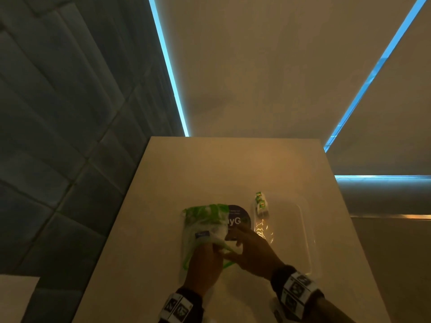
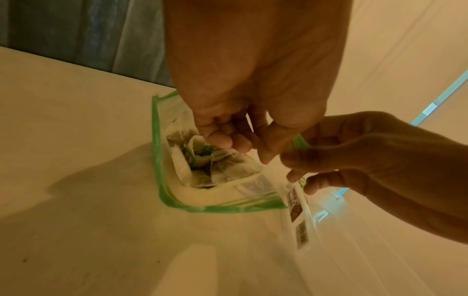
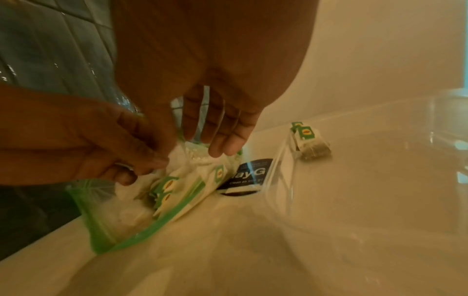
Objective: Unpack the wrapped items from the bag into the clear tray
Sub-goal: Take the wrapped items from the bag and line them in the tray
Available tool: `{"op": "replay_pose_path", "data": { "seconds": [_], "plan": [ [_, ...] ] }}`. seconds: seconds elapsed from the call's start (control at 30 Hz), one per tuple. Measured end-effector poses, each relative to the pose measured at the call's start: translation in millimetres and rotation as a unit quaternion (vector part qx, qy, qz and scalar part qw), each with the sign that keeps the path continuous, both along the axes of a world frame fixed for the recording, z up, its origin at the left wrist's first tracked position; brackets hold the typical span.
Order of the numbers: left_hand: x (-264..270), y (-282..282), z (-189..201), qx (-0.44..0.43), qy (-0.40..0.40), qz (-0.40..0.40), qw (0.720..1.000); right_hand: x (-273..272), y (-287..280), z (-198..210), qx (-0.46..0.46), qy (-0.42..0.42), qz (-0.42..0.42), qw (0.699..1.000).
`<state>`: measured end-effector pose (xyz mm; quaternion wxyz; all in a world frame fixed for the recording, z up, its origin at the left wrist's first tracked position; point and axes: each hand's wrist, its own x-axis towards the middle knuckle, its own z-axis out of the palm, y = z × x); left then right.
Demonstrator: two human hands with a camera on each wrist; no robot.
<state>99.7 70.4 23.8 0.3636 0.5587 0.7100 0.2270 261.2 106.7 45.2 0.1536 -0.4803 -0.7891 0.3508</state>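
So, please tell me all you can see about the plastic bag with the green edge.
The bag is clear, thin, crumpled plastic with a green zip strip at its mouth, which is open. It lies on the pale table, left of the clear tray. White wrapped items with green labels fill it. The left hand grips it; the right hand touches its mouth.

A dark round sticker (image 1: 238, 219) lies on the beige table (image 1: 210, 173), beside grey tiles (image 1: 58, 113).

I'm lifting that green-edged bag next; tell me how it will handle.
Probably floppy: the bag is thin clear film, crumpled where the left hand grips it. Likely light, holding only small wrapped items. Its mouth gapes, so tilting it could spill them.
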Motion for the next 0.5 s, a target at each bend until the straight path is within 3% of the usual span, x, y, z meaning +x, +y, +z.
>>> {"op": "replay_pose_path", "data": {
  "seconds": [0.2, 0.37, 0.5],
  "plan": [
    [0.7, -4.1, 2.2, 0.039, 0.05, 0.019, 0.998, -3.4, 6.7, -1.7, 0.036, 0.001, -0.074, 0.997],
    [0.1, -5.6, -7.5, -0.017, 0.12, -0.082, 0.989, -1.0, 17.4, -0.1, -0.018, 0.001, -0.091, 0.996],
    [3.1, 0.5, -5.1, -0.006, 0.153, -0.082, 0.985, -1.6, 13.3, 3.4, -0.035, 0.013, -0.105, 0.994]
  ]
}}
